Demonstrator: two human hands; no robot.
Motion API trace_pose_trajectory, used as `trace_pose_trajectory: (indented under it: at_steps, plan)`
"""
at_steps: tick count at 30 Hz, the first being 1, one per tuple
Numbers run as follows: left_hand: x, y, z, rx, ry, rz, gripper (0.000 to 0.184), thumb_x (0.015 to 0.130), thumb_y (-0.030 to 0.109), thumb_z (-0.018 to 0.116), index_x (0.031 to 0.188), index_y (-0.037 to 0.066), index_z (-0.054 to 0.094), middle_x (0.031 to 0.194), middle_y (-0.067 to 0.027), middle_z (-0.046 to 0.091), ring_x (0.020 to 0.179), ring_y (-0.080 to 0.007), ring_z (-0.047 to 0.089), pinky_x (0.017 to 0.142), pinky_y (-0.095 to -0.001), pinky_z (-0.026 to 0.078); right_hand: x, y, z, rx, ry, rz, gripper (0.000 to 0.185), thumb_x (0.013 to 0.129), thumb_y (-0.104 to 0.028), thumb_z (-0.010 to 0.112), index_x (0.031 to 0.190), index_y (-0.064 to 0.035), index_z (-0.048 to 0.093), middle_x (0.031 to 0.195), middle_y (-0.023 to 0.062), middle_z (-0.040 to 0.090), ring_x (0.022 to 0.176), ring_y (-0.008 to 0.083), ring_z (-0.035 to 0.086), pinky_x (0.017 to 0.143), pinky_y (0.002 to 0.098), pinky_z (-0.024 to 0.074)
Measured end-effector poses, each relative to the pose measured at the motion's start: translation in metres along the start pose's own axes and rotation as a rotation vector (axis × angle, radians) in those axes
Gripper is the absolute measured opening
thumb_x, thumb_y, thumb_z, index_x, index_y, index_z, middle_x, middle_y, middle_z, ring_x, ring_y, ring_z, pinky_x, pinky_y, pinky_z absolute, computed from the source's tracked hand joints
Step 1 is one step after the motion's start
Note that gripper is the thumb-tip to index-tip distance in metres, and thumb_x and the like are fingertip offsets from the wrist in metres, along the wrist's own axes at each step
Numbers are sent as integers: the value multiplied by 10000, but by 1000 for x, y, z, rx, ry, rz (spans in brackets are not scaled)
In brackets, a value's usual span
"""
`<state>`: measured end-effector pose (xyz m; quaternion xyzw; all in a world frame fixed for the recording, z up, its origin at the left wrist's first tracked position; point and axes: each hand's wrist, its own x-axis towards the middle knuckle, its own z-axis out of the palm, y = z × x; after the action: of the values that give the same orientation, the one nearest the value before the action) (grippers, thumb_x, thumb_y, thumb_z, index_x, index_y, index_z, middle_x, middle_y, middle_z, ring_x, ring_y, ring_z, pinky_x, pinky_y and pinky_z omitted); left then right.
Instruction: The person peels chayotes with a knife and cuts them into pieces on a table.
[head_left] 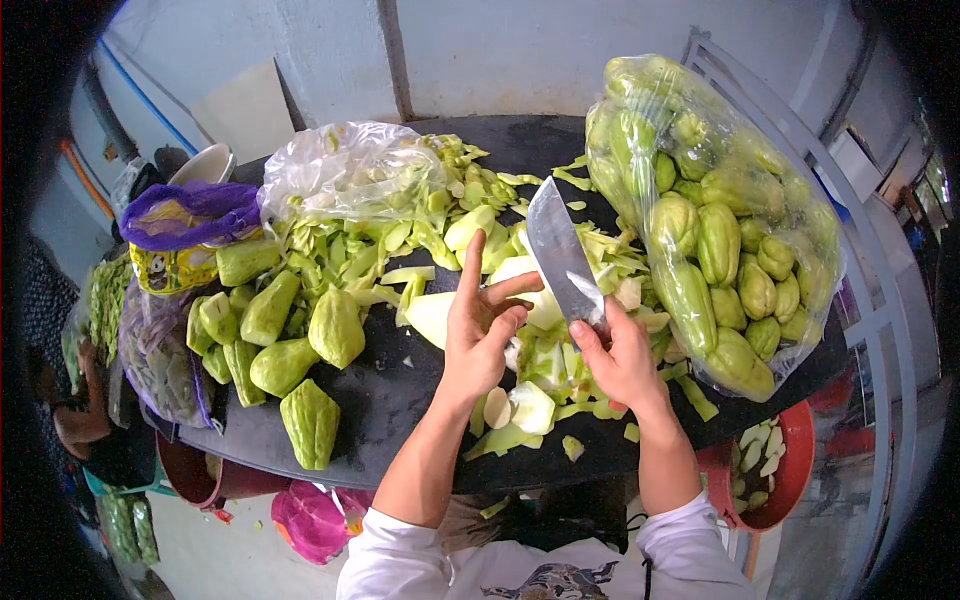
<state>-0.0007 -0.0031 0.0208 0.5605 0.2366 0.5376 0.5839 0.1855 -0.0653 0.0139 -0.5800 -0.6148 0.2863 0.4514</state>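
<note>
In my right hand (622, 352) is a wide-bladed kitchen knife (562, 250), its blade slanting up and to the left. The fingers of my left hand (482, 325) are spread, with the index finger raised and nothing held. Pale peels and peeled chayote pieces (533, 408) lie on the table beneath and around both hands. To the left of my left hand sit several whole unpeeled chayotes (337, 328), light green and ridged. A larger peeled piece (430, 318) lies just behind my left wrist, partly hidden.
A big clear plastic bag of chayotes (740, 240) fills the table's right side. At the back stands a clear bag of peels (345, 170). Purple mesh sacks (165, 350) sit at the left. Below are a red bucket with cut pieces (790, 480) and a person's arm (85, 405).
</note>
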Motion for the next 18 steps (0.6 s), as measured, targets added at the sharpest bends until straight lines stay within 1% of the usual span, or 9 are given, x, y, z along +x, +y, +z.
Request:
trace_pose_trajectory:
  at_steps: [3,8,10,12,13,15,17,18]
  plan:
    - [-1,-2,0,-11,-9,0,894,819,-23,500,1578,96,42,1203,-203,653,1057,-225,643,922,-346,497,0,0,2,8,18,-39,271,954,-234,621,987,20,534,672,138,609,584,250,608,553,388,455]
    - [-2,-5,1,-30,-5,-10,908,810,-61,485,1582,120,43,1224,-205,639,1059,-221,638,918,-344,492,1,-3,2,-37,11,-24,268,949,-228,625,992,21,537,679,149,616,592,285,617,559,400,460]
    - [-2,-5,0,-85,-31,-41,915,841,-105,491,1584,141,18,1232,-204,619,1043,-163,599,889,-283,469,1,-3,2,-54,11,-38,268,948,-227,627,997,22,539,683,153,618,595,295,620,561,402,461]
    - [-2,-5,0,-90,-40,-42,914,842,-100,493,1584,138,15,1232,-206,619,1043,-166,599,887,-281,467,0,-4,2,-74,-4,-35,267,951,-226,626,1010,20,542,683,146,620,591,267,621,558,391,463]
    - [-2,-5,0,-95,-48,-43,913,844,-96,496,1584,136,13,1232,-208,619,1044,-169,599,885,-280,466,0,-5,2,-74,-4,-35,267,951,-226,626,1010,20,542,683,146,620,591,267,621,558,391,463]
    - [-2,-3,0,-104,-46,-39,910,845,-93,496,1583,131,12,1232,-210,619,1049,-171,599,883,-278,466,-1,-6,1,21,-4,0,264,953,-223,627,1014,20,544,685,128,625,585,230,614,553,377,462]
    - [-2,-4,1,-114,-42,-35,906,847,-89,495,1582,125,11,1231,-213,619,1054,-172,600,881,-276,465,0,-4,-1,32,12,-7,258,954,-219,626,1017,19,545,684,121,624,584,214,608,551,371,461]
    - [-2,-5,1,-82,-38,-22,897,856,-58,514,1580,121,16,1217,-208,635,1059,-201,618,902,-317,479,0,-2,-1,44,28,-13,253,954,-214,625,1020,18,546,684,114,623,584,198,601,549,365,459]
